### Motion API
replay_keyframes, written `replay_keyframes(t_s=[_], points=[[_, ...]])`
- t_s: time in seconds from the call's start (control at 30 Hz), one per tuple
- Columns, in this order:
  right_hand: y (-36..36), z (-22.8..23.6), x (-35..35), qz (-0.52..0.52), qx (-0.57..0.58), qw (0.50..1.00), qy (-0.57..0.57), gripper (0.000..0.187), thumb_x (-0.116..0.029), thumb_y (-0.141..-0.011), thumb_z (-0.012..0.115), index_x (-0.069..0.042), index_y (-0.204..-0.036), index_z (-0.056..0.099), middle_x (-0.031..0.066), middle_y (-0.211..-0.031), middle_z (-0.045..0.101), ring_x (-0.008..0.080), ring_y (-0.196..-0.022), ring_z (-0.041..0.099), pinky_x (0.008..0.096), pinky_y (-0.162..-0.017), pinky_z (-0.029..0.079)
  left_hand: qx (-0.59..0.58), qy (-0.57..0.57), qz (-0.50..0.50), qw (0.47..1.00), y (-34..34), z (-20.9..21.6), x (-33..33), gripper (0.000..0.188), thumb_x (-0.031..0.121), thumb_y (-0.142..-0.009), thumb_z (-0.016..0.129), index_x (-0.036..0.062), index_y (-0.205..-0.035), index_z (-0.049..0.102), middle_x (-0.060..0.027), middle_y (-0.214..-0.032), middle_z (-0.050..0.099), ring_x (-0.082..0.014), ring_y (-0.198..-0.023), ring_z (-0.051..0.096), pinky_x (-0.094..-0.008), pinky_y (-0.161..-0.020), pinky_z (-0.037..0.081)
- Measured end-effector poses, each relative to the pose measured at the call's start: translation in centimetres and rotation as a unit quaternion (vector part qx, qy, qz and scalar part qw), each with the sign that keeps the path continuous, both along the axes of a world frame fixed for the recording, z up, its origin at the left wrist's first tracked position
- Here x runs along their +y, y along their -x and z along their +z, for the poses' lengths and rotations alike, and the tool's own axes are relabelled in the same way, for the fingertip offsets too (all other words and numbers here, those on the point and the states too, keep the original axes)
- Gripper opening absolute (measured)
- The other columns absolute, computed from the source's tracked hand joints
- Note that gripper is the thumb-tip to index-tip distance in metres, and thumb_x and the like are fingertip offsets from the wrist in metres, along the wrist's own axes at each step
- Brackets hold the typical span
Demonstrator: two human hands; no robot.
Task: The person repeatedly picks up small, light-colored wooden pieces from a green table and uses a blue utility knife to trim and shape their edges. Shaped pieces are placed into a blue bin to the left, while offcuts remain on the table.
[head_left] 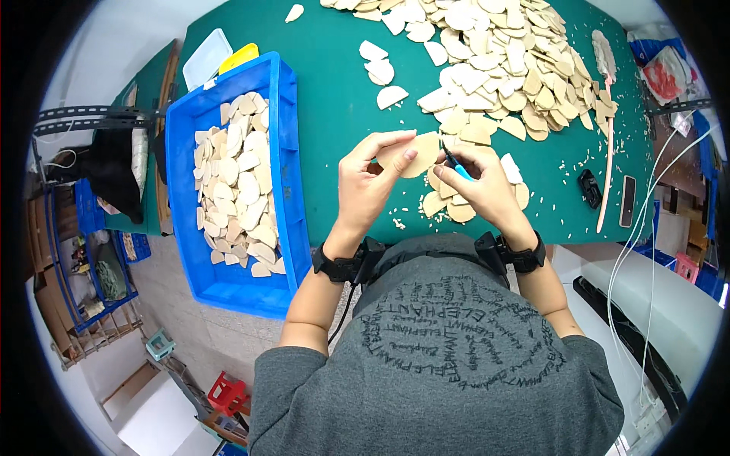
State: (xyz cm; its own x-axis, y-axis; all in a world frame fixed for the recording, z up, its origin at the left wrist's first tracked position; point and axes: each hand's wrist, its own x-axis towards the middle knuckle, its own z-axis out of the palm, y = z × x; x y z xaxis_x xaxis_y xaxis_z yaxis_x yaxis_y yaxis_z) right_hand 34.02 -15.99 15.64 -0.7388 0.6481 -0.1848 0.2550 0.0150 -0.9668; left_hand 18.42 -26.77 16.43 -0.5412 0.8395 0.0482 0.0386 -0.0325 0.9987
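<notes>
The left hand (366, 178) pinches a tan piece (422, 156), twelve o'clock from the torso (449, 327); the right hand (487, 186) holds a blue tool (460, 169) near the piece's three o'clock edge. Likely light, stiffish: grip at nine.

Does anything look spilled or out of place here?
Yes: pale scraps litter the green table near the left hand and around the long-handled brush, like loose trimmings. One pale piece lies alone, apart from the large heap.
</notes>
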Motion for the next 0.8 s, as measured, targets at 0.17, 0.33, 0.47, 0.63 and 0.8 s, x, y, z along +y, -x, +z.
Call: replay_keyframes(t_s=[0.17, 0.33, 0.47, 0.63, 0.8], points=[[-0.2, 0.4, -0.3, 0.008, -0.005, 1.0, -0.024, 0.023, -0.022, -0.08, 0.068, -0.002, -0.092, 0.067, 0.0018, -0.074, 0.06, 0.008, -0.063, 0.05, 0.0239, -0.057, 0.039, 0.048, -0.02, 0.029, 0.998, -0.7, 0.2, -0.6, 0.021, 0.014, -0.085, 0.07, 0.0041, -0.103, 0.069, -0.0058, -0.095, 0.066, -0.0082, -0.079, 0.062, -0.019, -0.057, 0.047], [-0.5, 1.0, -0.5, 0.007, -0.031, 0.998, -0.053, 0.025, -0.024, -0.08, 0.068, -0.003, -0.093, 0.067, 0.0065, -0.08, 0.062, 0.0132, -0.068, 0.054, 0.027, -0.061, 0.042, 0.045, 0.009, 0.015, 0.999, -0.7, 0.6, -1.3, 0.022, 0.008, -0.086, 0.067, -0.0003, -0.107, 0.065, -0.0071, -0.102, 0.065, -0.0098, -0.088, 0.061, -0.0216, -0.073, 0.051], [-0.5, 0.8, -0.7, 0.011, -0.005, 0.998, -0.061, 0.025, -0.024, -0.08, 0.067, -0.002, -0.092, 0.067, 0.0072, -0.08, 0.062, 0.0138, -0.069, 0.054, 0.0275, -0.061, 0.043, 0.072, -0.014, 0.04, 0.996, -1.2, 0.3, -1.4, 0.02, 0.014, -0.084, 0.071, 0.0047, -0.102, 0.07, -0.0056, -0.092, 0.067, -0.0087, -0.078, 0.061, -0.0198, -0.057, 0.047], [-0.5, 0.1, -0.7, 0.008, 0.02, 0.998, -0.054, 0.023, -0.022, -0.081, 0.067, 0.0, -0.089, 0.067, 0.0062, -0.073, 0.06, 0.012, -0.065, 0.053, 0.027, -0.059, 0.041, 0.117, -0.011, 0.051, 0.992, -1.5, 0.7, -1.4, 0.02, 0.013, -0.082, 0.071, 0.0045, -0.1, 0.07, -0.0079, -0.09, 0.067, -0.0129, -0.078, 0.063, -0.0233, -0.06, 0.048], [-0.5, 0.1, -0.7, 0.01, 0.016, 0.998, -0.062, 0.022, -0.02, -0.081, 0.066, 0.0, -0.088, 0.067, 0.0055, -0.071, 0.06, 0.0106, -0.062, 0.051, 0.0265, -0.057, 0.04, 0.163, -0.022, 0.048, 0.985, -1.6, 0.9, -1.4, 0.018, 0.01, -0.083, 0.069, 0.0034, -0.099, 0.069, -0.0105, -0.089, 0.068, -0.018, -0.077, 0.064, -0.0272, -0.066, 0.049]])
